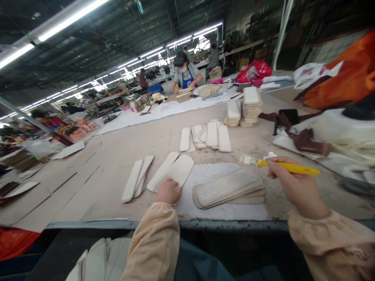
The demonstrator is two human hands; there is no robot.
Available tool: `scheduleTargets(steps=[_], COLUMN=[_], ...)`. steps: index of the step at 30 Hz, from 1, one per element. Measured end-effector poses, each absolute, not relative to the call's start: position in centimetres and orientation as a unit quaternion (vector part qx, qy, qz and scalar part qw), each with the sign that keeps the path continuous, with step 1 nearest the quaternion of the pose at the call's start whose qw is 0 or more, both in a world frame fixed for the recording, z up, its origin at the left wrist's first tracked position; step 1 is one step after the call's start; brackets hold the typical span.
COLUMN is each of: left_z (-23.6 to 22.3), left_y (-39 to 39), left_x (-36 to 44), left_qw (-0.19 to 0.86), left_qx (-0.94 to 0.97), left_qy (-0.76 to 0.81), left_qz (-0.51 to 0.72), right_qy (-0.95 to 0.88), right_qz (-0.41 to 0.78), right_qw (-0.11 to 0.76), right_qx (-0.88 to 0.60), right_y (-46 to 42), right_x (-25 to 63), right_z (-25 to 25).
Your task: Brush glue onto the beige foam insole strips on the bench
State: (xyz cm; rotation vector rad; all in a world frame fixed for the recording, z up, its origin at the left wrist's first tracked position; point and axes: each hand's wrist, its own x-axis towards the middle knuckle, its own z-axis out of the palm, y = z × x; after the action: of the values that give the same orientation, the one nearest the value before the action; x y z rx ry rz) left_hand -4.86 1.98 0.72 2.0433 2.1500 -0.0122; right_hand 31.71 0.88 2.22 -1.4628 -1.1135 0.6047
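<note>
My right hand (pixel 295 187) is closed round the yellow handle of a brush (pixel 301 168). White paste coats the bristles, which point left above the table. My left hand (pixel 169 192) grips the near end of a long white panel with rounded corners (pixel 179 169), its fingertips partly hidden. That panel overlaps another white panel (pixel 164 166). Between my hands, a fanned stack of panels (pixel 228 189) lies on a white sheet (pixel 187 207); its top face looks wet and shiny. Left of my left hand rests a small group of similar panels (pixel 134 179).
Further back are more loose panels (pixel 212 134) and tall panel stacks (pixel 252 103). A white plastic container (pixel 345 128) and brown scraps (pixel 310 142) stand at the right. Across the table a co-worker in a blue apron (pixel 187 80) handles pieces. The table's front edge (pixel 222 225) runs before me.
</note>
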Motion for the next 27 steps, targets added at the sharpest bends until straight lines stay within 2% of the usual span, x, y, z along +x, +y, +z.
scheduleTargets(steps=[4,8,11,17,22,27], left_z=[1.8,3.2,4.4,5.8,3.9,2.0], left_y=[1.4,0.7,0.7,2.3,3.9,4.3], left_x=[-5.1,-4.9,-3.2,2.4,3.5,1.1], left_qw=[0.071,0.053,0.146,0.310,0.389,0.563], left_qx=[0.676,0.653,0.704,0.774,0.746,0.617], left_qy=[0.733,0.739,0.656,0.520,0.508,0.511], left_qz=[0.015,0.156,0.229,0.186,0.186,0.204], right_qy=[-0.447,-0.420,-0.433,-0.442,-0.417,-0.421], right_qz=[0.263,0.299,0.352,0.451,0.369,0.303], right_qw=[0.595,0.659,0.653,0.639,0.648,0.631], right_qx=[-0.614,-0.548,-0.512,-0.440,-0.521,-0.576], right_y=[1.1,1.3,1.3,1.1,1.7,2.2], right_x=[31.4,30.5,29.5,28.2,28.3,28.8], right_z=[2.0,1.5,1.4,1.1,0.3,-0.9])
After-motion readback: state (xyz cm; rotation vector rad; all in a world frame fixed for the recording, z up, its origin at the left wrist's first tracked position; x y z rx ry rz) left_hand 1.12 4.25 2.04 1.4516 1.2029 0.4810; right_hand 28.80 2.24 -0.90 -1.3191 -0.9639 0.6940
